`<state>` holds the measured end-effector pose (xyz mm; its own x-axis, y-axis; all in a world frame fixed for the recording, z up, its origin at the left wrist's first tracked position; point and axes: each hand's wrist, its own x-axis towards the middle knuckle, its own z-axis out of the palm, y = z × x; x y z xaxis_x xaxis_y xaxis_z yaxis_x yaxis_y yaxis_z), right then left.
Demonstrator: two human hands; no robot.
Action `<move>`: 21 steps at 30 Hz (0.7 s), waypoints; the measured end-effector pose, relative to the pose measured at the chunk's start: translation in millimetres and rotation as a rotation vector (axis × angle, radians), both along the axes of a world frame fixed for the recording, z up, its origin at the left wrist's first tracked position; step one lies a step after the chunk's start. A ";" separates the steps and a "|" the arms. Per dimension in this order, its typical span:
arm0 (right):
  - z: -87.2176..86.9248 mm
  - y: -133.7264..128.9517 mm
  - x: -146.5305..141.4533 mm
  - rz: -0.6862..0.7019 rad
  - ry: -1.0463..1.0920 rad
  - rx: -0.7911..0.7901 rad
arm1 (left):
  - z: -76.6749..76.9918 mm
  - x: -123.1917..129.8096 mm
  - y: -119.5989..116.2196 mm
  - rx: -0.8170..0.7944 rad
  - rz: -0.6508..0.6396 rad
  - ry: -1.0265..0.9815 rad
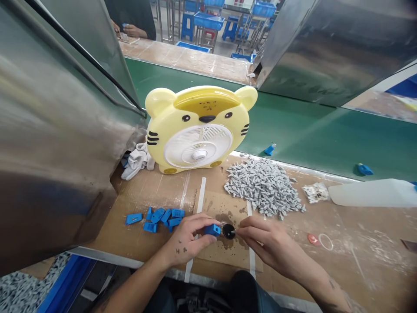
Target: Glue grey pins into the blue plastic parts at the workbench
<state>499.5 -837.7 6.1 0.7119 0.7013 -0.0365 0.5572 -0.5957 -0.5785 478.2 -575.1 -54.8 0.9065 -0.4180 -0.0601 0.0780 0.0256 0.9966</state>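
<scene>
Between its thumb and fingers, my left hand [187, 239] holds a small blue block [212, 230] above the cardboard. My right hand [272, 243] pinches a small grey piece [233, 232] at the edge of a round black disc [228, 231]. The disc lies just right of the blue block, with a narrow gap between them. Several blue pieces [158, 215] are scattered left of my left hand. A big heap of small grey pieces [264, 186] rests beyond my right hand.
A yellow animal-shaped fan [198, 130] stands behind the hands. Beyond it runs a green belt [302, 134] carrying two blue pieces. At right lie a clear bottle [371, 193], a red cap [313, 239] and a ring [326, 242]. Another person's hands [130, 30] show at top left.
</scene>
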 end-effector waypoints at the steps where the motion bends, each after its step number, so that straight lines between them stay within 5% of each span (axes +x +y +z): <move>1: 0.5 0.4 0.4 0.030 -0.004 -0.041 | -0.2 -0.4 0.2 -0.002 -0.013 0.023; 12: -0.5 -1.9 1.8 0.135 -0.102 -0.121 | -6.0 -4.5 -4.4 -0.113 -0.049 0.203; 21: 17.1 -3.5 -2.7 0.008 -0.193 0.264 | -6.8 -1.9 -14.3 -0.168 -0.031 0.227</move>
<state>496.8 -841.2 23.2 0.6827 0.6741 0.2820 0.6754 -0.4348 -0.5956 476.2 -589.5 -61.6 0.8644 -0.4665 -0.1874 0.3016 0.1830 0.9357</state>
